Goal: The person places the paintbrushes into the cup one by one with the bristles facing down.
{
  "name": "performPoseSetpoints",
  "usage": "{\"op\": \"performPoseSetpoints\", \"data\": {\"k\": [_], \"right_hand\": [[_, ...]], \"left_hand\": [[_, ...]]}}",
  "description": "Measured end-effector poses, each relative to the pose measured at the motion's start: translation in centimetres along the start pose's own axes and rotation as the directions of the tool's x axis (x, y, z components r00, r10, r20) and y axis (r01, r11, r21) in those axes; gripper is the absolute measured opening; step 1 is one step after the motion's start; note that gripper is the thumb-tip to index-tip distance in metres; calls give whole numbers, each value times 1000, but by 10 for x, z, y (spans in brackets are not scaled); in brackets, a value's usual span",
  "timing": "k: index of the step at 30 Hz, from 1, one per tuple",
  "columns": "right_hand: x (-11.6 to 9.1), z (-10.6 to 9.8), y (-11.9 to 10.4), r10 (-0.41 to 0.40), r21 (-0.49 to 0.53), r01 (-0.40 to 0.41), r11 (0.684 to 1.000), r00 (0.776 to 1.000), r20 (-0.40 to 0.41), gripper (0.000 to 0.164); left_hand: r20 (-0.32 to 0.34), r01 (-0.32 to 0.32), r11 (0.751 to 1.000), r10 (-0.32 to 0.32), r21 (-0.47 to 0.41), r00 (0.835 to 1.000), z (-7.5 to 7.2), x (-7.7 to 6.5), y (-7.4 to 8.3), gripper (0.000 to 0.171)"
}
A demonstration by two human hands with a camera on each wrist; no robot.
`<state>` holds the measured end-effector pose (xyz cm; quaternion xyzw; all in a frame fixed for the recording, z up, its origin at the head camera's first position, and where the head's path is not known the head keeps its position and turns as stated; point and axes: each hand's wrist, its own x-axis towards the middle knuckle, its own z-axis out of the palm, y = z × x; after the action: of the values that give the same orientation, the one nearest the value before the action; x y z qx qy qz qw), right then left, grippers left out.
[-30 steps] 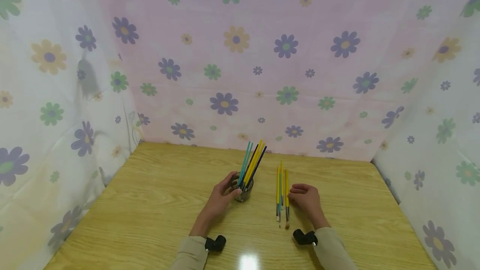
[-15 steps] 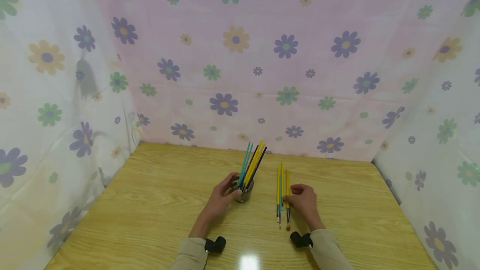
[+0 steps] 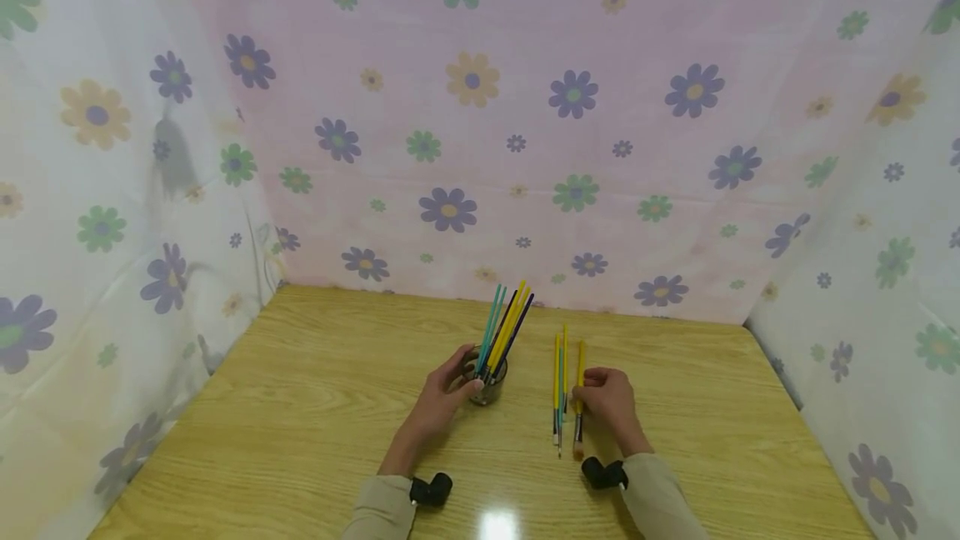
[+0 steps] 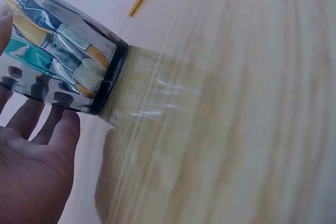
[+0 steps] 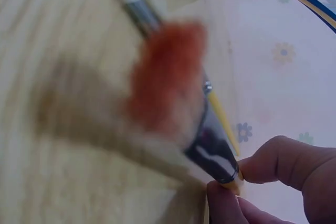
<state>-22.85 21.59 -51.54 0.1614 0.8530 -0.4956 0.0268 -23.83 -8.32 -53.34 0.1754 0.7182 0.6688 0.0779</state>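
My left hand [image 3: 442, 394] is curled round a clear glass [image 3: 487, 394] left of the table's middle. In the left wrist view, the glass [image 4: 113, 80] holds teal, yellow and dark blue paintbrushes, bristles down; their handles lean right above its rim. To the right, my right hand [image 3: 611, 402] pinches a yellow-handled paintbrush [image 3: 581, 365] between thumb and fingers. Its broad reddish-brown bristles [image 5: 168, 77] look blurred and close in the right wrist view, with a shadow on the table below. Just left of it lie two yellow paintbrushes [image 3: 556, 377] and a teal one [image 3: 560, 394].
The wood-grain table [image 3: 315, 407] ends at the back against a pink flowered cloth [image 3: 495, 148]. White flowered cloths stand at the left [image 3: 120, 290] and right sides. A small black camera [image 3: 432, 490] sits on each wrist.
My right hand has moved slightly left onto the nearest yellow paintbrush and pinched it. That brush has shifted a little right, away from the others. My left hand and the glass stay put.
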Motion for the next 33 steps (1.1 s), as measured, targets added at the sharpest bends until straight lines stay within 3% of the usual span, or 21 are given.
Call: {"op": "performPoseSetpoints", "data": {"k": [4,11,17,21,28,33], "right_hand": [[3,-3,2,47,42,-48,998,998,36,42],[5,-10,5,51,120,-58,991,997,63,47],[1,-15,7,62,251,-86,964,993,102,53],[0,-16,11,27,358,-74,931,991,134,55],[-2,-11,12,-30,526,-40,850,992,123,57],[-4,-2,5,-67,647,3,762,995,74,57]], "left_hand": [[-3,-2,1000,2,3,1000,0,0,1,64],[-3,1,1000,-1,8,1000,0,0,1,64],[0,-21,1000,22,12,1000,0,0,-1,64],[-1,-13,1000,13,-1,1000,1,0,-1,64],[10,-30,1000,30,2,999,0,0,-4,64],[14,-56,998,56,11,998,0,-2,-7,64]]}}
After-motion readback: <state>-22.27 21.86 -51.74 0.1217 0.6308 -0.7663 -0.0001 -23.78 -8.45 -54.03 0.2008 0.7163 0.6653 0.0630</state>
